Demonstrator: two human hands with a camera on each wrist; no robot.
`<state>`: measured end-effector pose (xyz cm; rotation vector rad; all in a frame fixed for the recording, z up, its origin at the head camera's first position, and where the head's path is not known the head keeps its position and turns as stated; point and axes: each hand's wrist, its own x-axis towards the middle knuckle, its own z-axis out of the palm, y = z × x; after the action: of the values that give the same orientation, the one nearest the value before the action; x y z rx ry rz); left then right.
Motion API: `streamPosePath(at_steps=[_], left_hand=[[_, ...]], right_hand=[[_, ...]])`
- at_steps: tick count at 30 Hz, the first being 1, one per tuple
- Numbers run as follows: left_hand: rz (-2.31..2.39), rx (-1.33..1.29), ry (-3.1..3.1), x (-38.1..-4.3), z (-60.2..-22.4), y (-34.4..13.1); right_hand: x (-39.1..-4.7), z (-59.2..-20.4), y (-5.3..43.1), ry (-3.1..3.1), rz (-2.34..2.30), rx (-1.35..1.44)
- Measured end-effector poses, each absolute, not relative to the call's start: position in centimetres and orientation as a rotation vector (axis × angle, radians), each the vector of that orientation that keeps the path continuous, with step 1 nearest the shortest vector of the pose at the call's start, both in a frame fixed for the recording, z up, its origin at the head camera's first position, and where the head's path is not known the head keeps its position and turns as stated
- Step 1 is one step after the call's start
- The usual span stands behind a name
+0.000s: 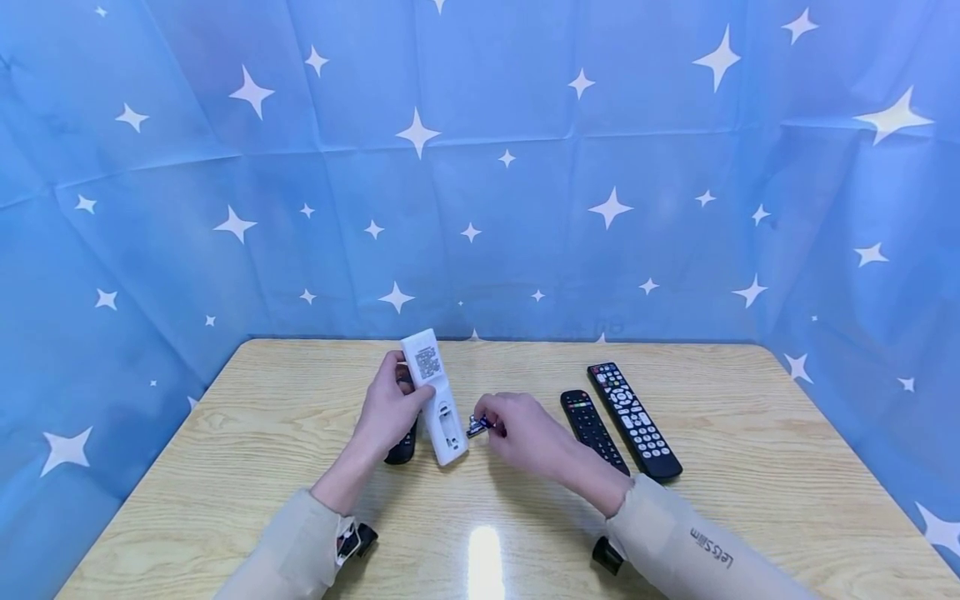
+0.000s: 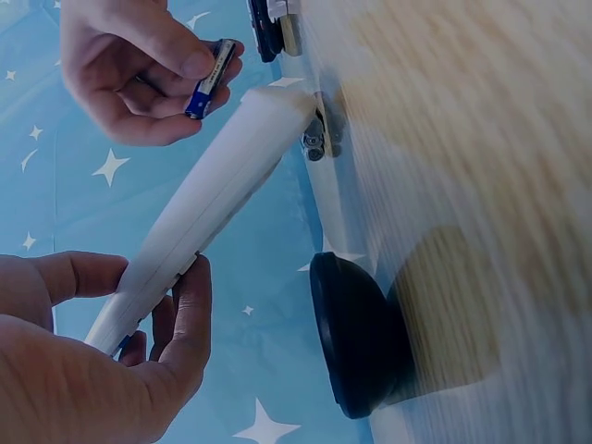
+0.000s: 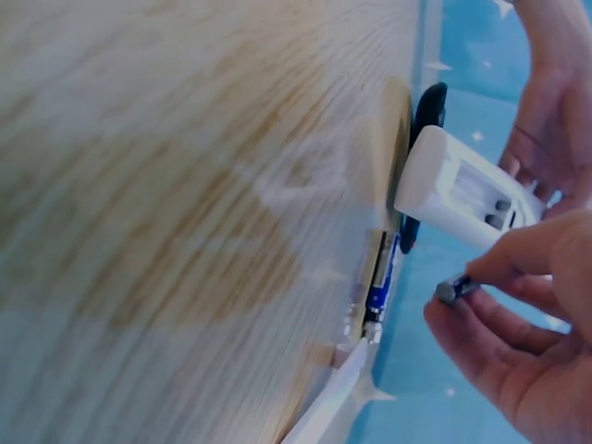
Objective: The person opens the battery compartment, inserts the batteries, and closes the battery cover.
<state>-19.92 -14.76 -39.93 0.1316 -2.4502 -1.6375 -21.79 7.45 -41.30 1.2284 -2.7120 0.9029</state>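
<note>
My right fingers (image 3: 476, 347) are pinched together on a battery (image 2: 211, 79), leaving its end exposed, probably so that it can be aimed. My left fingers (image 2: 192, 305) clamp the white remote (image 1: 439, 402) toward its far end, back upward, just left of the battery; this grip presumably keeps the compartment (image 1: 451, 427) uncovered and facing me. A second battery (image 3: 381, 287) lies near on the desk (image 1: 300, 392), seemingly for easy reach. Behind my left grip, a black remote (image 1: 402, 447) rests partly hidden. Farther right, a short remote (image 1: 591, 423) and a long remote (image 1: 633, 421) lie side by side, apparently kept out of my way.
</note>
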Motion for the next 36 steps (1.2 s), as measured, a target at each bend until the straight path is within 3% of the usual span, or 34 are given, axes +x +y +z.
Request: streamPosePath(at_steps=[36], left_hand=[[-1.754,0.093,-2.421,-19.6,-39.7,-14.0]], right_hand=[[-21.1,-41.2,6.3,-2.609,1.209,1.177]])
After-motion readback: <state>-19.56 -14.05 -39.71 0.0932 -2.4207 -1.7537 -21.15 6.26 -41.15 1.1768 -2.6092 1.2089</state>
